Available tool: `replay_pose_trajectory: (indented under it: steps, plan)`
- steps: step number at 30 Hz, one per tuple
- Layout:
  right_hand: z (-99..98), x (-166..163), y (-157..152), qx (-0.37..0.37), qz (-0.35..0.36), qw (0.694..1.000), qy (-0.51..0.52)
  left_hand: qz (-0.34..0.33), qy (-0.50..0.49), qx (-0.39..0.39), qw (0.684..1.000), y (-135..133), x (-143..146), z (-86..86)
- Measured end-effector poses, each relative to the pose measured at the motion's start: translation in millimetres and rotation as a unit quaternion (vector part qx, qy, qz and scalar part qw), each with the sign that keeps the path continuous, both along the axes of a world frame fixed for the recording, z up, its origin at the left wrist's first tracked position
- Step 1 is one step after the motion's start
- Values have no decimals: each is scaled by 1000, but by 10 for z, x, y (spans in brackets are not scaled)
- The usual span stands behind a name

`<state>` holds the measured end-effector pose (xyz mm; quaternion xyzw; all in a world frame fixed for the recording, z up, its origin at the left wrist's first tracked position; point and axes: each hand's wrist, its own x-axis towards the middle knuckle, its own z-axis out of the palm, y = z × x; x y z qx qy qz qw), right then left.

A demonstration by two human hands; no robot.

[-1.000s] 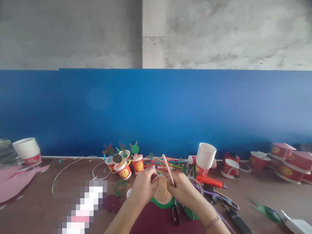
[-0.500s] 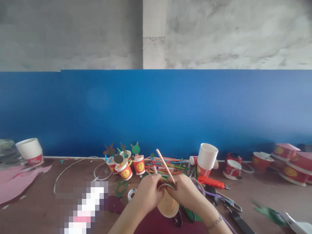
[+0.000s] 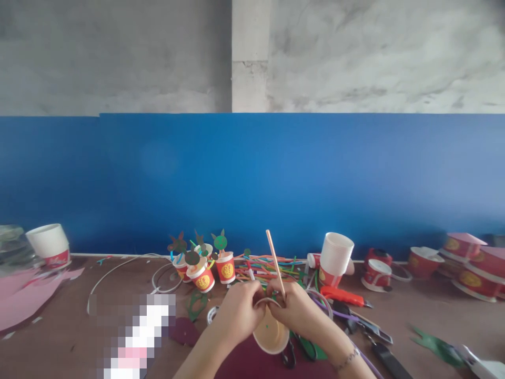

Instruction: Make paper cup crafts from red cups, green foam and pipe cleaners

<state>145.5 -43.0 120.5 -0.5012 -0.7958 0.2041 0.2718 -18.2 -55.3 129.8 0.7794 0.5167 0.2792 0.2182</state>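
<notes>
My left hand [image 3: 238, 307] and my right hand [image 3: 296, 309] meet at the bottom centre, both closed round the rim of a small paper cup [image 3: 271, 333] whose base faces me. A thin wooden stick [image 3: 275, 261] rises from my right hand's fingers, leaning slightly left. Scissors [image 3: 288, 353] lie just below the cup on a dark red sheet [image 3: 244, 363].
Small red decorated cups [image 3: 203, 273] with green cut-outs stand behind my hands, beside a heap of coloured straws [image 3: 264, 265]. A white cup stack [image 3: 333, 258], an orange knife [image 3: 341, 296] and red cups and bowls [image 3: 465, 263] lie to the right. Pink paper [image 3: 23, 295] and a white cup [image 3: 49, 245] sit left.
The cup has tipped from facing me with its mouth to showing its base, and dropped slightly. The stick swung left, then came back more upright.
</notes>
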Motion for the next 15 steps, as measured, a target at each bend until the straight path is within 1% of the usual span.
replay_pose_trajectory:
  steps: [4,7,12,15]
  plan:
    - [-3,12,2,-22,13,1000,12,-9,-8,10,1000,-4,-12,3]
    - [20,8,-16,-22,19,999,17,-10,-11,12,1000,1,-14,-8]
    - [52,-36,-45,3,25,1000,17,1,-11,10,1000,22,-4,-41]
    - [18,-55,-18,27,7,1000,12,9,-9,16,1000,40,-7,-56]
